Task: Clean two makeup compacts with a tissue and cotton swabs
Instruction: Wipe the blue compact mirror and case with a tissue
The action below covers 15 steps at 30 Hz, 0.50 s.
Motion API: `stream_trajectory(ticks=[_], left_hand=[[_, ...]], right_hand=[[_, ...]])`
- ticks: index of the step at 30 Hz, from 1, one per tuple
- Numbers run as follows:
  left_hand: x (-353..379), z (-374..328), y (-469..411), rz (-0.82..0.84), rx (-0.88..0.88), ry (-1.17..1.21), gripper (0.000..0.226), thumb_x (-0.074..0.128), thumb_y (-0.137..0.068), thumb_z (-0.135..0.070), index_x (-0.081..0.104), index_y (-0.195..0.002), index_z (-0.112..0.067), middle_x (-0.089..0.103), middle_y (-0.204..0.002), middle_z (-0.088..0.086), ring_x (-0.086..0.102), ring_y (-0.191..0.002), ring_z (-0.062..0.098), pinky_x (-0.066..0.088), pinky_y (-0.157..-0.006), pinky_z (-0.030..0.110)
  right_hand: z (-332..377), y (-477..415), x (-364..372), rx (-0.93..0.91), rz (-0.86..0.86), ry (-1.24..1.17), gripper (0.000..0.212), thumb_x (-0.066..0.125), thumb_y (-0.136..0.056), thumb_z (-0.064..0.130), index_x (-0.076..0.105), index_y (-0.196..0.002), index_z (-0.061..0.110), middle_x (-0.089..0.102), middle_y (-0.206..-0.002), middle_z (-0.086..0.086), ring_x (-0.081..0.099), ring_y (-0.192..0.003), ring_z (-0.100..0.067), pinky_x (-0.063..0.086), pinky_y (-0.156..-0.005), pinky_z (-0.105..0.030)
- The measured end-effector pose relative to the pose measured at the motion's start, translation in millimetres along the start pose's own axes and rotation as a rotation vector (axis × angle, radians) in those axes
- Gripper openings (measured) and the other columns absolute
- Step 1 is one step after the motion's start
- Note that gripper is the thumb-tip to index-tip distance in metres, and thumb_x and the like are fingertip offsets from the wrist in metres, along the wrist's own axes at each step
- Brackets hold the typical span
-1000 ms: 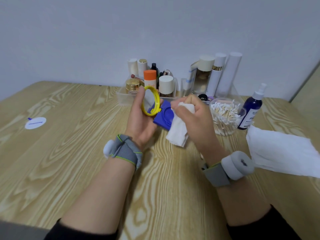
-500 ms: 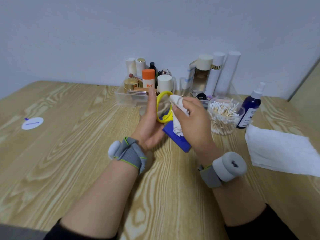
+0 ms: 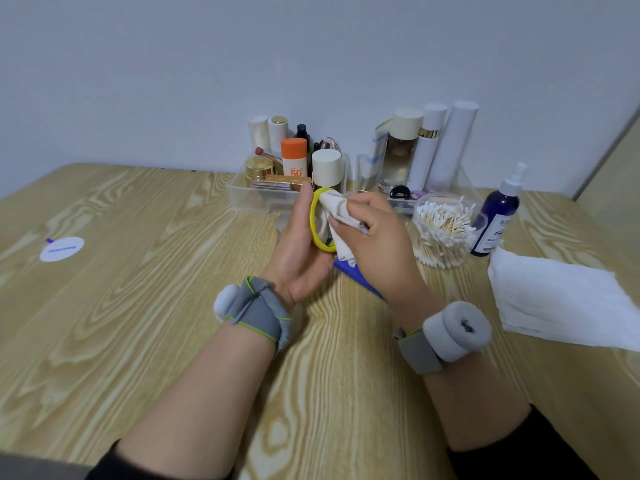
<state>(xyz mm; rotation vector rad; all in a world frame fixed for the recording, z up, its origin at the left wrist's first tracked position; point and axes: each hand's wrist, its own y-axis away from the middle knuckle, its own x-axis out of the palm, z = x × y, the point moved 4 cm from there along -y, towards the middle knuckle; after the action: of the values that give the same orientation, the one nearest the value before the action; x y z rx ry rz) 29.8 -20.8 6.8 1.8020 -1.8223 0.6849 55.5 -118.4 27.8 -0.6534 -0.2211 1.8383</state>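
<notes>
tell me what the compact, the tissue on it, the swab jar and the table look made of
compact: likely moulded plastic, glossy yellow rim and blue base; the lid's inside looks mirrored.
tissue: soft matte paper, creased and limp.
swab jar: clear plastic or glass; the swabs show through, can't tell which.
table: wood-grain pattern, low sheen; possibly laminate rather than solid wood.

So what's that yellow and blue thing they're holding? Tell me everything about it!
It's an open, plastic-looking makeup compact: a round, yellow-rimmed mirror lid standing upright, with a blue base below. The left hand holds it over the wooden table, and the right hand presses a crumpled white tissue against the mirror.
</notes>
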Motion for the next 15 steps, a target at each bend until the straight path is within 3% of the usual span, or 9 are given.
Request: stream_trajectory(ticks=[6, 11, 15], left_hand=[[-10, -2, -5, -0.081, -0.002, 0.070, 0.065, 0.042, -0.095, -0.061, 0.044, -0.134, -0.009, 0.055, -0.117, 0.014, 0.054, -0.114, 0.028, 0.045, -0.101, 0.039], [-11, -5, -4, -0.087, 0.007, 0.034, 0.066, 0.045, -0.090, -0.064, 0.051, -0.125, -0.008, 0.058, -0.104, 0.014, 0.062, -0.099, 0.027, 0.053, -0.090, 0.038], [-9, -7, -3, -0.060, 0.018, 0.063, 0.068, 0.037, -0.092, -0.068, 0.057, -0.118, -0.009, 0.059, -0.099, 0.013, 0.063, -0.092, 0.025, 0.056, -0.080, 0.035]], right_hand=[[8, 2, 6, -0.074, 0.129, -0.017, 0.006, 0.064, -0.089, 0.005, 0.068, -0.087, 0.008, 0.055, -0.098, 0.001, 0.053, -0.089, 0.001, 0.040, -0.081, -0.011], [13, 6, 8, -0.054, 0.200, -0.065, 0.034, 0.061, -0.087, 0.002, 0.069, -0.100, 0.032, 0.057, -0.100, 0.000, 0.057, -0.090, -0.006, 0.041, -0.078, -0.011], [11, 9, 12, -0.044, 0.161, -0.086, 0.039, 0.060, -0.086, -0.003, 0.070, -0.101, 0.031, 0.057, -0.101, 0.001, 0.059, -0.094, -0.010, 0.044, -0.080, -0.014]])
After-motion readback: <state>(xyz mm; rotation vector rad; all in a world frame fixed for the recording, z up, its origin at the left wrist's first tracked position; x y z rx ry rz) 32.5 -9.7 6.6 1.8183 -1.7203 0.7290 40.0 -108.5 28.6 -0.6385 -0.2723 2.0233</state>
